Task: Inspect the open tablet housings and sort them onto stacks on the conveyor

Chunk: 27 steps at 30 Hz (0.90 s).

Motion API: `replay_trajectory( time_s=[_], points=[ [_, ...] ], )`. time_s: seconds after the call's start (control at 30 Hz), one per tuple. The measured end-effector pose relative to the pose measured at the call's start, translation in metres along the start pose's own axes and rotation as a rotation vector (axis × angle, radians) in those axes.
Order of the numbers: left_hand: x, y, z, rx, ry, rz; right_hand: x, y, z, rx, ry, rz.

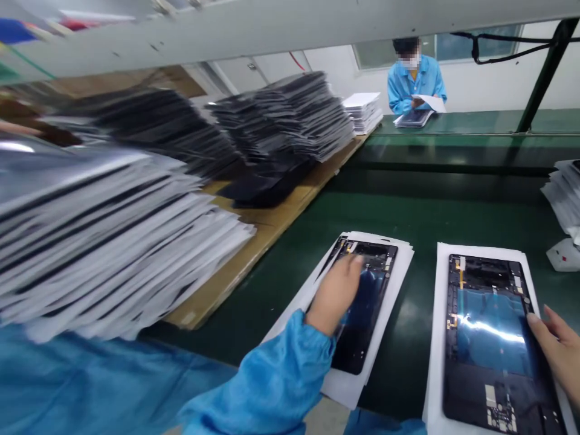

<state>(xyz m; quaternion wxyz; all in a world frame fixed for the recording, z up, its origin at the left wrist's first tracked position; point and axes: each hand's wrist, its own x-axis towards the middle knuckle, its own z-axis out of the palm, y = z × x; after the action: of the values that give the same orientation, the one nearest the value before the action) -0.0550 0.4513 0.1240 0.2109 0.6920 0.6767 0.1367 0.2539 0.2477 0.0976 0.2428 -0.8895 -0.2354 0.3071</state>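
Two opened tablets lie on white sheets on the green bench, their inner parts facing up. Over the left tablet (369, 302) is my left hand (335, 296), its fingers bent together near the upper part. Motion smears that hand, and whatever it may pinch is hidden. Beside the right edge of the other tablet (492, 332) is my right hand (559, 341). Its thumb reaches the tablet's rim, while its fingers stand apart from the thumb. A dark blue film with a bright reflection covers the middle of the right tablet.
On a brown board (272, 232) at left stand a tall pile of white-sheeted panels (113, 241) and dark stacks (285, 115). More white sheets (564, 193) lie at far right. A shelf beam (272, 36) crosses above. A person in blue (417, 81) handles sheets across the bench.
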Motion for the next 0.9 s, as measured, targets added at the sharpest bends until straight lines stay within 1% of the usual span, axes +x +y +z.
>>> replay_trajectory(
  time_s=[0.03,0.07,0.13,0.17,0.2,0.27,0.33,0.47,0.53,0.6,0.67,0.73,0.8,0.9],
  points=[
    [-0.010,0.016,0.008,-0.085,-0.139,0.096,0.003,-0.005,-0.002,0.023,-0.047,0.037],
    [-0.021,0.031,0.018,-0.153,-0.283,0.140,0.006,-0.008,-0.004,0.060,-0.105,0.059],
    [-0.042,0.057,0.037,-0.178,-0.508,0.164,0.010,-0.013,-0.007,0.115,-0.200,0.067],
    [-0.050,0.067,0.047,-0.144,-0.563,0.177,0.011,-0.014,-0.008,0.117,-0.213,0.060],
    [-0.057,0.075,0.054,-0.097,-0.585,0.187,0.012,-0.015,-0.009,0.103,-0.203,0.051],
    [-0.067,0.084,0.064,-0.007,-0.549,0.212,0.011,-0.016,-0.009,0.056,-0.141,0.038],
    [-0.072,0.088,0.065,0.077,-0.481,0.243,0.010,-0.015,-0.008,0.055,-0.122,0.037],
    [-0.079,0.095,0.053,0.277,-0.413,0.308,0.008,-0.013,-0.003,0.104,-0.134,0.029],
    [-0.082,0.100,0.046,0.319,-0.395,0.324,0.006,-0.013,-0.001,0.118,-0.110,0.026],
    [-0.084,0.104,0.041,0.306,-0.377,0.350,0.003,-0.014,-0.001,0.121,-0.091,0.025],
    [-0.086,0.106,0.037,0.217,-0.361,0.360,0.000,-0.015,-0.001,0.128,-0.091,0.028],
    [-0.086,0.108,0.036,0.012,-0.386,0.292,-0.003,-0.015,-0.003,0.144,-0.105,0.038],
    [-0.084,0.109,0.039,-0.240,-0.449,0.140,-0.005,-0.016,-0.004,0.164,-0.126,0.052],
    [-0.081,0.110,0.050,-0.569,-0.529,-0.103,-0.006,-0.016,-0.005,0.193,-0.151,0.064]
  ],
)
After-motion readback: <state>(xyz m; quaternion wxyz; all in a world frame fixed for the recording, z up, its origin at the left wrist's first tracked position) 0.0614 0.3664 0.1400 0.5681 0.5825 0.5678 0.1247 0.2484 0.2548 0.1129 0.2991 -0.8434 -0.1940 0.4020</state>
